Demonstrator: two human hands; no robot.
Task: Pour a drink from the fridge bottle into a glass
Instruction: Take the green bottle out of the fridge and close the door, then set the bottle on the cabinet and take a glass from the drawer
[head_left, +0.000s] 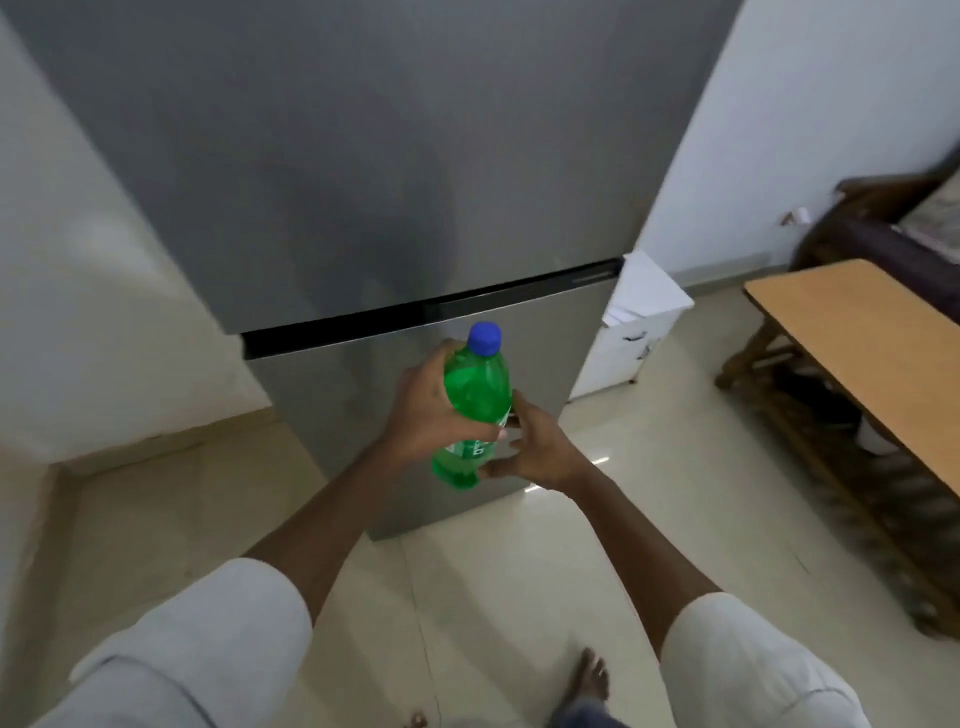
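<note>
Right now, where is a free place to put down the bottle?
The wooden table on the right has a bare top as far as the view shows. The floor before the fridge is free too. The bottle is in both hands; no glass shows.

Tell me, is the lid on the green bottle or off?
On. The blue screw cap sits on the neck of the green plastic bottle, held nearly upright in front of the shut grey fridge.
</note>
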